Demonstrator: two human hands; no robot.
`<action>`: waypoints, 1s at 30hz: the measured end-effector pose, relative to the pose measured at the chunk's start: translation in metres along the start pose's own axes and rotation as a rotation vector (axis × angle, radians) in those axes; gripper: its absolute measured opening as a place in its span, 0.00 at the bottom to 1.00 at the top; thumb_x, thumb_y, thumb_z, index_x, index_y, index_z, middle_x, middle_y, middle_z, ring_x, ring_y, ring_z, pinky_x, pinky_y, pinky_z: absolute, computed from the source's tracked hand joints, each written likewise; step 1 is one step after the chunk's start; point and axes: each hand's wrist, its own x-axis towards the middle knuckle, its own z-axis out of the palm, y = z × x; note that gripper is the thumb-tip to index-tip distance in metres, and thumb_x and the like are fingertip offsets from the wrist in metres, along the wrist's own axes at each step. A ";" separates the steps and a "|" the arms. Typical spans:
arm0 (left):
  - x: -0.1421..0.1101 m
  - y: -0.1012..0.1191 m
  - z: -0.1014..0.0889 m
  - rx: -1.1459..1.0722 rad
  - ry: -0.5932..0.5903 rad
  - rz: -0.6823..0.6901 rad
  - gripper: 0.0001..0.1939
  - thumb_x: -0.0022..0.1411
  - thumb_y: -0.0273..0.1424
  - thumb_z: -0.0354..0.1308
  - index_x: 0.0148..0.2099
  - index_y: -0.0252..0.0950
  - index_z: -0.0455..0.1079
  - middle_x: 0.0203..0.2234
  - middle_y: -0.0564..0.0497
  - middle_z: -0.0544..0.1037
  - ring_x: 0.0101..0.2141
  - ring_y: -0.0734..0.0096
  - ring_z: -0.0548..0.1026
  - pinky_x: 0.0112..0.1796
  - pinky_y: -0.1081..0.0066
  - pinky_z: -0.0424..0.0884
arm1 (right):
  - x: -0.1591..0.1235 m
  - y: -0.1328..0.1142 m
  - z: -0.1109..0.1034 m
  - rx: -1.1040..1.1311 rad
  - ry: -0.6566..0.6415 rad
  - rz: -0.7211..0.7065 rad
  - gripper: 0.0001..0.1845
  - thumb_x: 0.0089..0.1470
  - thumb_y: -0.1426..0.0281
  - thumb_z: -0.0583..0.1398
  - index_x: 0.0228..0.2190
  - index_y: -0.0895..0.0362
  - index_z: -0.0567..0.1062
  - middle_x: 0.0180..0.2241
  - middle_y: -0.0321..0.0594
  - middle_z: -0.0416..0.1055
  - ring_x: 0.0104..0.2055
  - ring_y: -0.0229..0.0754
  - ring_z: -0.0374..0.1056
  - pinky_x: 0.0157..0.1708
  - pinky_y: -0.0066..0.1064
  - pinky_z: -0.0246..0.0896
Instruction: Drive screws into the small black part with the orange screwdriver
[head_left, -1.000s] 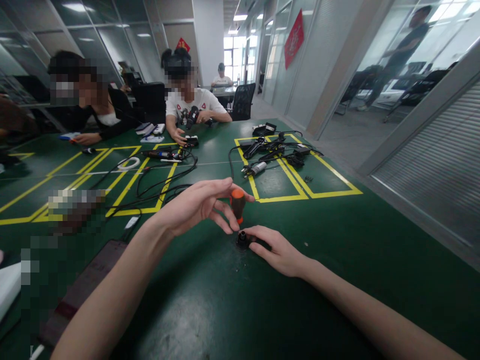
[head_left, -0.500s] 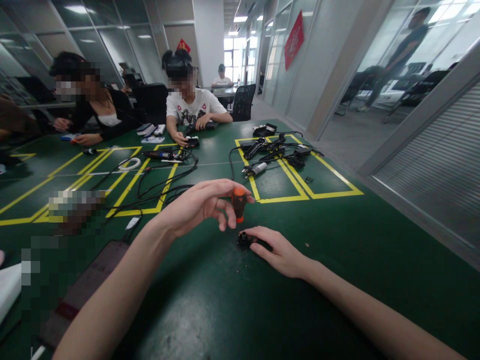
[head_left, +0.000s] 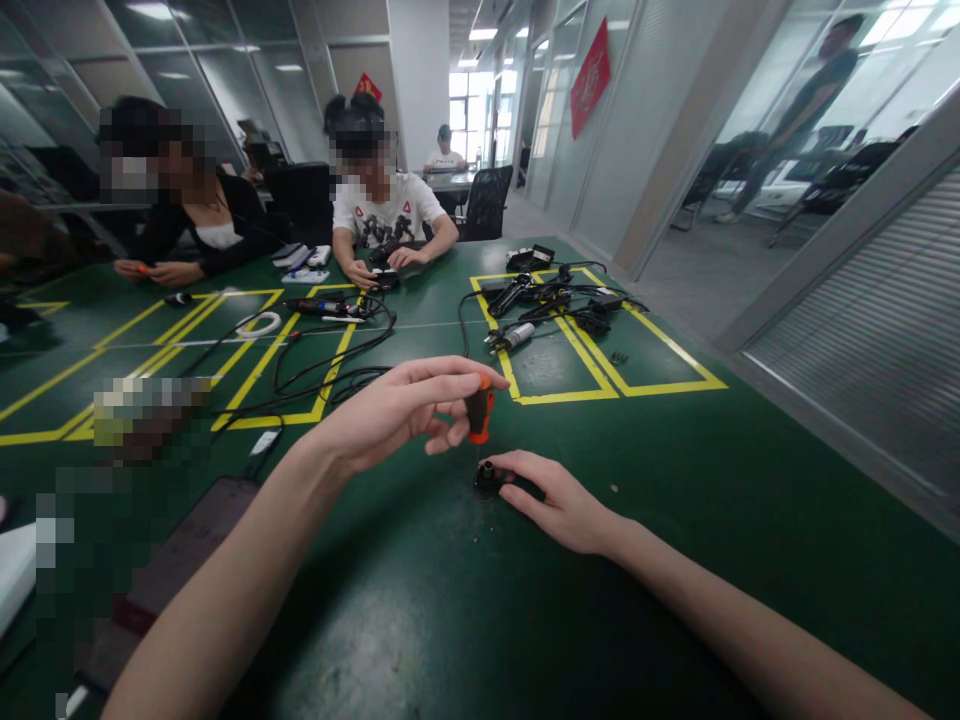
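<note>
My left hand (head_left: 420, 405) holds a short black-and-orange screwdriver (head_left: 478, 415) upright, its fingers around the handle from above. The thin shaft points down to a small round black part (head_left: 487, 480) on the green table (head_left: 420, 620); whether the tip sits in a screw is too small to tell. My right hand (head_left: 551, 500) grips the black part from the right, thumb and fingers closed on it. A short dark cylinder stands up from the part's middle. What kind of device it belongs to cannot be made out.
Beyond my hands, yellow tape (head_left: 562, 397) marks boxes holding black cables and tools (head_left: 525, 295). A white ring (head_left: 259, 325) and more cables (head_left: 367, 345) lie left. A dark flat device (head_left: 187, 540) is beside my left forearm. Across the table, a person in white (head_left: 394, 215) handles something black.
The screwdriver handle has turned and tilts slightly, and my left fingers have shifted over its top. My right hand and the black part stay in place.
</note>
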 end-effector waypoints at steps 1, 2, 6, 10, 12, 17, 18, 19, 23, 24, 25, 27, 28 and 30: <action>0.001 0.000 0.000 -0.010 -0.009 0.006 0.15 0.64 0.37 0.67 0.48 0.31 0.80 0.34 0.47 0.78 0.25 0.77 0.73 0.20 0.79 0.67 | 0.000 0.000 0.000 -0.001 0.000 0.000 0.18 0.72 0.62 0.55 0.55 0.57 0.75 0.51 0.50 0.79 0.52 0.48 0.76 0.55 0.43 0.71; 0.002 -0.001 -0.001 -0.016 -0.019 0.008 0.16 0.65 0.38 0.65 0.48 0.30 0.80 0.36 0.46 0.79 0.25 0.76 0.74 0.21 0.78 0.69 | 0.000 0.000 0.000 -0.002 0.000 -0.001 0.18 0.72 0.62 0.55 0.55 0.57 0.75 0.51 0.51 0.79 0.52 0.48 0.76 0.54 0.43 0.71; 0.004 -0.002 -0.002 -0.013 -0.038 0.004 0.16 0.69 0.38 0.61 0.49 0.30 0.78 0.45 0.40 0.82 0.27 0.74 0.76 0.24 0.75 0.74 | 0.000 0.000 0.000 -0.007 0.007 -0.002 0.18 0.71 0.62 0.55 0.54 0.58 0.75 0.51 0.51 0.79 0.52 0.49 0.76 0.54 0.43 0.71; 0.001 -0.002 -0.001 0.019 -0.017 0.019 0.13 0.66 0.35 0.66 0.49 0.33 0.78 0.42 0.43 0.82 0.26 0.75 0.76 0.22 0.78 0.70 | 0.000 0.000 0.000 -0.004 0.006 0.006 0.18 0.71 0.62 0.55 0.55 0.57 0.75 0.51 0.51 0.80 0.52 0.49 0.76 0.54 0.43 0.72; -0.001 -0.001 0.000 0.043 -0.003 0.027 0.14 0.64 0.35 0.68 0.50 0.34 0.79 0.39 0.45 0.81 0.25 0.77 0.75 0.21 0.80 0.67 | 0.000 0.000 0.000 -0.001 0.003 0.011 0.18 0.71 0.62 0.55 0.55 0.57 0.75 0.51 0.51 0.79 0.52 0.49 0.76 0.55 0.43 0.71; -0.003 0.000 0.000 0.061 -0.013 0.031 0.16 0.63 0.34 0.70 0.52 0.34 0.81 0.37 0.47 0.79 0.26 0.78 0.74 0.20 0.81 0.65 | -0.001 -0.001 0.000 0.003 0.008 0.015 0.18 0.71 0.62 0.55 0.56 0.56 0.75 0.51 0.50 0.79 0.52 0.49 0.76 0.55 0.44 0.71; -0.003 -0.001 0.000 0.062 -0.023 0.029 0.16 0.63 0.34 0.70 0.52 0.34 0.80 0.38 0.46 0.80 0.26 0.77 0.75 0.21 0.80 0.67 | -0.001 0.000 0.000 0.002 0.008 0.014 0.19 0.71 0.62 0.55 0.56 0.56 0.75 0.51 0.51 0.79 0.52 0.49 0.76 0.55 0.44 0.71; -0.002 -0.001 -0.001 0.063 -0.037 0.025 0.17 0.63 0.34 0.70 0.52 0.34 0.80 0.39 0.45 0.80 0.27 0.75 0.76 0.22 0.79 0.69 | -0.001 0.000 0.000 0.002 0.010 0.013 0.19 0.71 0.61 0.55 0.56 0.57 0.75 0.51 0.51 0.79 0.52 0.49 0.76 0.55 0.44 0.71; 0.000 -0.002 -0.003 0.067 -0.082 0.035 0.18 0.62 0.34 0.71 0.52 0.34 0.79 0.45 0.41 0.82 0.29 0.72 0.79 0.27 0.76 0.74 | -0.001 -0.001 0.000 0.003 0.007 0.013 0.19 0.71 0.61 0.54 0.55 0.58 0.75 0.51 0.51 0.79 0.52 0.49 0.76 0.54 0.44 0.71; 0.001 -0.001 -0.003 0.072 -0.085 0.043 0.17 0.62 0.34 0.71 0.52 0.33 0.78 0.44 0.42 0.83 0.29 0.73 0.79 0.27 0.76 0.74 | 0.000 -0.001 0.000 0.002 0.005 0.015 0.19 0.71 0.61 0.54 0.55 0.57 0.75 0.51 0.51 0.79 0.52 0.50 0.76 0.54 0.44 0.71; 0.001 -0.001 -0.002 0.078 -0.085 0.052 0.17 0.62 0.34 0.71 0.51 0.33 0.78 0.42 0.43 0.83 0.28 0.73 0.79 0.27 0.76 0.74 | 0.000 -0.001 0.000 0.001 0.003 0.016 0.19 0.71 0.60 0.54 0.55 0.57 0.75 0.51 0.51 0.79 0.52 0.50 0.76 0.54 0.44 0.71; 0.001 -0.001 -0.001 0.086 -0.086 0.061 0.17 0.61 0.33 0.71 0.51 0.33 0.78 0.39 0.45 0.83 0.28 0.74 0.78 0.27 0.76 0.74 | 0.000 -0.001 0.000 0.000 0.001 0.015 0.19 0.72 0.61 0.54 0.55 0.58 0.75 0.51 0.51 0.79 0.52 0.49 0.76 0.54 0.44 0.71; 0.001 0.000 -0.001 0.087 -0.087 0.065 0.17 0.61 0.33 0.72 0.50 0.33 0.78 0.37 0.47 0.82 0.27 0.75 0.78 0.26 0.76 0.73 | 0.000 -0.002 0.000 0.000 0.001 0.013 0.19 0.72 0.61 0.54 0.55 0.58 0.75 0.51 0.51 0.79 0.52 0.49 0.76 0.54 0.44 0.71; 0.001 0.000 -0.001 0.087 -0.087 0.067 0.17 0.60 0.32 0.72 0.50 0.33 0.78 0.34 0.49 0.81 0.26 0.75 0.77 0.26 0.77 0.73 | 0.000 -0.002 -0.001 -0.001 0.001 0.012 0.19 0.72 0.61 0.54 0.55 0.57 0.75 0.51 0.51 0.79 0.52 0.49 0.76 0.54 0.43 0.71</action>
